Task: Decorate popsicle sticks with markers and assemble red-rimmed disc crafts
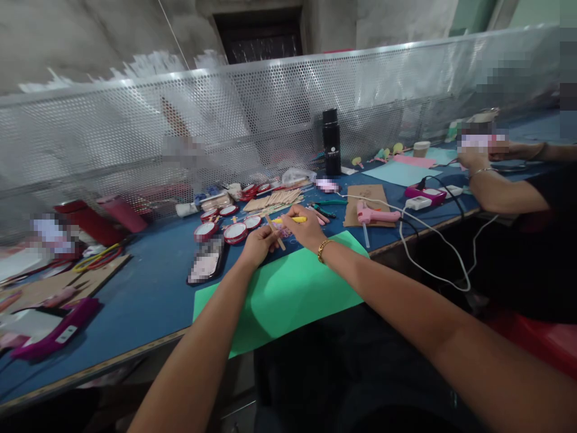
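Observation:
My left hand (259, 245) is closed on a flat wooden craft stick (271, 225), held at a slant above the table. In my right hand (307, 227), just beside it, is a slim yellow pen-like tool (297, 220); its tip is near the stick and too small to make out. Beneath my forearms lies a bright green sheet (288, 294), reaching over the table's front edge. Small round red-rimmed pieces with white faces (235, 233) sit left of my hands. A pile of wooden sticks (274, 200) lies just beyond them.
A phone (206, 261) lies left of my hands. To the right are a pink glue gun (376, 215) on cardboard, a white cable (424, 227) and a purple power strip (426, 193). A black bottle (332, 144) stands by the perforated metal screen (270, 114). Another person's hands (478, 159) work at far right.

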A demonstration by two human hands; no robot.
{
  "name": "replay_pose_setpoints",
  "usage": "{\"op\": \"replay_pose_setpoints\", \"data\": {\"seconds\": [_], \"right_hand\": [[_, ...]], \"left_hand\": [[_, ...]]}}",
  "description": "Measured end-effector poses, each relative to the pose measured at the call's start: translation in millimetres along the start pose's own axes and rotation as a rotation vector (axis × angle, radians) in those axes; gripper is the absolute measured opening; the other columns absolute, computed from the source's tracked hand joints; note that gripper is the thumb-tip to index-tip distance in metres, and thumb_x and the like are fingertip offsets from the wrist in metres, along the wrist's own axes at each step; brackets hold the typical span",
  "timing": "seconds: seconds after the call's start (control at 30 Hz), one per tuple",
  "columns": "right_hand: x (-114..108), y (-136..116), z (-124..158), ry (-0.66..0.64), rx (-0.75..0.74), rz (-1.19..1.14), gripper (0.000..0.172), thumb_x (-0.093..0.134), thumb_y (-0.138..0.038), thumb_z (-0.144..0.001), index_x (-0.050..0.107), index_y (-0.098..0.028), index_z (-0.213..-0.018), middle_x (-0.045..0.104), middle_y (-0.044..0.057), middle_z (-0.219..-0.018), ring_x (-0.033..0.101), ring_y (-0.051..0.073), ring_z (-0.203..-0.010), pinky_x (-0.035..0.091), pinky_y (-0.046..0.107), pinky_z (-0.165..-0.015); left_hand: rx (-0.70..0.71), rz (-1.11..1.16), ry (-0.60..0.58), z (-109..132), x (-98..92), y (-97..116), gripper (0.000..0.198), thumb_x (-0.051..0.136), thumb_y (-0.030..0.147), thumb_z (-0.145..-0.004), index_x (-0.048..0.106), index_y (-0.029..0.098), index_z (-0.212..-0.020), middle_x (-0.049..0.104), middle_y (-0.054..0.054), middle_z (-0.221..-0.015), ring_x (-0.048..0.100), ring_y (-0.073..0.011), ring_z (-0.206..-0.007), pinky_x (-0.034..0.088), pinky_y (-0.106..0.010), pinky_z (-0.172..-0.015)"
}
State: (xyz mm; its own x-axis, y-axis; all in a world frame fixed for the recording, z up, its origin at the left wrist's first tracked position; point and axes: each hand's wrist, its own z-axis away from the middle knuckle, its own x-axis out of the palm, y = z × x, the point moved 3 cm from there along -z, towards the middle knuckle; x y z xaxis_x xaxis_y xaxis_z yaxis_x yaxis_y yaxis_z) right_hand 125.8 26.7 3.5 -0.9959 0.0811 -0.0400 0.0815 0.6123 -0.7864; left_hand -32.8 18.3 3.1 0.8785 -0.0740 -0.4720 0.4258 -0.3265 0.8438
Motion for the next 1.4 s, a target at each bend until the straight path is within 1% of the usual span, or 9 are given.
{"op": "replay_pose_setpoints", "data": {"seconds": [0.1,0.3,0.47,0.67,0.83,1.03,1.23,1.4], "right_hand": [[-1.3,-0.4,-0.2,0.022,0.008,-0.001,0.024,0.056,-0.036,-0.083,0.048,-0.024,-0.064,0.058,-0.003,-0.064,0.052,0.015,-0.064,0.044,0.027,-0.063],[0.4,-3.4,0.3,-0.021,-0.007,-0.011,0.024,0.059,-0.035,-0.082,0.050,-0.023,-0.063,0.058,-0.003,-0.064,0.052,0.015,-0.064,0.043,0.027,-0.062],[-2.2,-1.6,-0.6,0.030,0.008,0.000,0.023,0.056,-0.033,-0.084,0.048,-0.024,-0.065,0.059,-0.002,-0.066,0.053,0.015,-0.066,0.044,0.028,-0.064],[0.2,-2.5,-0.2,-0.015,-0.004,0.001,0.024,0.060,-0.034,-0.082,0.050,-0.023,-0.063,0.058,-0.003,-0.064,0.052,0.015,-0.064,0.043,0.027,-0.064],[-1.6,-1.5,-0.3,0.025,0.004,-0.003,0.025,0.057,-0.035,-0.083,0.047,-0.024,-0.063,0.058,-0.003,-0.065,0.052,0.015,-0.065,0.043,0.027,-0.063],[0.7,-2.3,0.2,-0.023,-0.001,-0.007,0.024,0.060,-0.035,-0.081,0.049,-0.023,-0.063,0.057,-0.004,-0.063,0.051,0.014,-0.063,0.042,0.027,-0.061],[-1.3,-1.7,0.1,0.009,0.005,0.000,0.023,0.057,-0.033,-0.083,0.049,-0.023,-0.063,0.058,-0.003,-0.065,0.052,0.014,-0.064,0.043,0.027,-0.063],[1.6,-1.8,0.4,-0.041,0.000,-0.007,0.023,0.059,-0.035,-0.081,0.050,-0.023,-0.064,0.058,-0.004,-0.064,0.053,0.014,-0.064,0.043,0.026,-0.061]], "left_hand": [[-0.003,0.002,-0.001,0.0,-0.2,-0.8,0.041,0.073,0.056,-0.073,0.058,0.019,-0.063,0.059,0.002,-0.055,0.046,-0.0103,-0.044,0.034,-0.024,-0.045],[-0.007,0.006,0.000,-0.5,-0.4,-1.4,0.042,0.075,0.057,-0.071,0.058,0.019,-0.064,0.058,0.003,-0.053,0.045,-0.0103,-0.044,0.033,-0.024,-0.045],[-0.003,0.003,0.002,-0.3,-0.4,-1.4,0.041,0.074,0.056,-0.073,0.058,0.019,-0.064,0.059,0.002,-0.054,0.046,-0.0104,-0.044,0.034,-0.024,-0.045],[-0.009,0.005,0.003,-0.3,-0.4,-2.5,0.042,0.074,0.057,-0.072,0.057,0.019,-0.064,0.058,0.002,-0.054,0.045,-0.0105,-0.044,0.033,-0.024,-0.045],[-0.011,0.002,0.007,-0.9,-0.7,-3.3,0.041,0.073,0.056,-0.073,0.057,0.019,-0.064,0.059,0.002,-0.054,0.046,-0.0107,-0.044,0.033,-0.024,-0.046],[-0.010,0.011,0.005,0.1,0.0,-1.2,0.041,0.074,0.056,-0.072,0.056,0.020,-0.063,0.058,0.002,-0.054,0.045,-0.0104,-0.044,0.033,-0.024,-0.046],[-0.014,0.011,0.006,0.6,-0.4,-0.3,0.041,0.075,0.056,-0.071,0.058,0.019,-0.064,0.058,0.002,-0.054,0.045,-0.0106,-0.044,0.033,-0.025,-0.045],[-0.008,0.014,0.010,0.7,-0.5,-0.4,0.042,0.076,0.057,-0.070,0.058,0.019,-0.064,0.058,0.002,-0.054,0.045,-0.0100,-0.044,0.033,-0.024,-0.045]]}}
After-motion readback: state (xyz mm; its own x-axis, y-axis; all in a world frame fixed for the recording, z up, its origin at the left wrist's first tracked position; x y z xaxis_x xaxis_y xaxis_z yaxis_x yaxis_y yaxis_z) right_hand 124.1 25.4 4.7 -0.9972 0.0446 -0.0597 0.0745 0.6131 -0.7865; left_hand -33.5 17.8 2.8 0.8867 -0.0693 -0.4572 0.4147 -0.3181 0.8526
